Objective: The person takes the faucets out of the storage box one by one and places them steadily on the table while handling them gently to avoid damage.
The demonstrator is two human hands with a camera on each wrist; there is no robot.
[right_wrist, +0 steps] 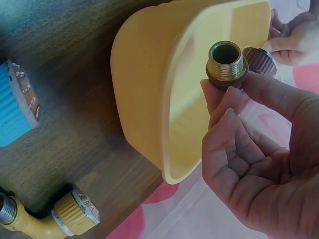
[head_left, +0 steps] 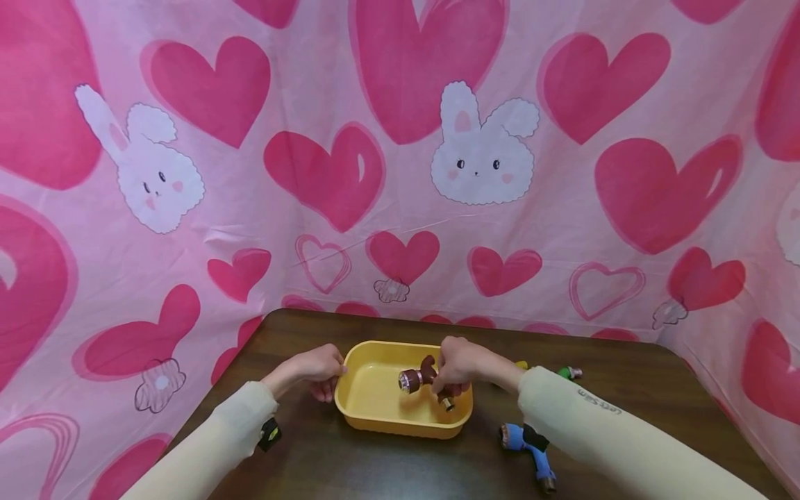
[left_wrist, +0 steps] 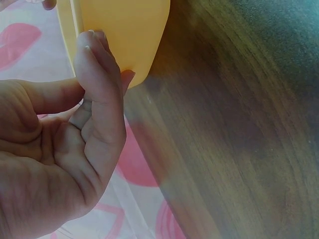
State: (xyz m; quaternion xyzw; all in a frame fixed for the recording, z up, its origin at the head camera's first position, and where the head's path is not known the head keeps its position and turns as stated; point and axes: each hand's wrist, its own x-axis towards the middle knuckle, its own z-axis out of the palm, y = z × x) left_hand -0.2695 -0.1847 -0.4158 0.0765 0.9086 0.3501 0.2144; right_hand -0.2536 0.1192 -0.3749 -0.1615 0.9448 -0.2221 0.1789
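My right hand holds a brown pipe fitting over the yellow tub. In the right wrist view, thumb and fingers pinch the fitting close behind its threaded metal end, and a ribbed collar shows beyond. The tub's left side is gripped by my left hand, thumb against fingers at the rim, as the left wrist view shows. The visible floor of the tub is bare yellow.
Right of the tub lies a blue pipe fitting, partly under the right forearm. A green fitting and a yellow fitting are farther back on the dark wooden table. A pink heart-print cloth hangs behind.
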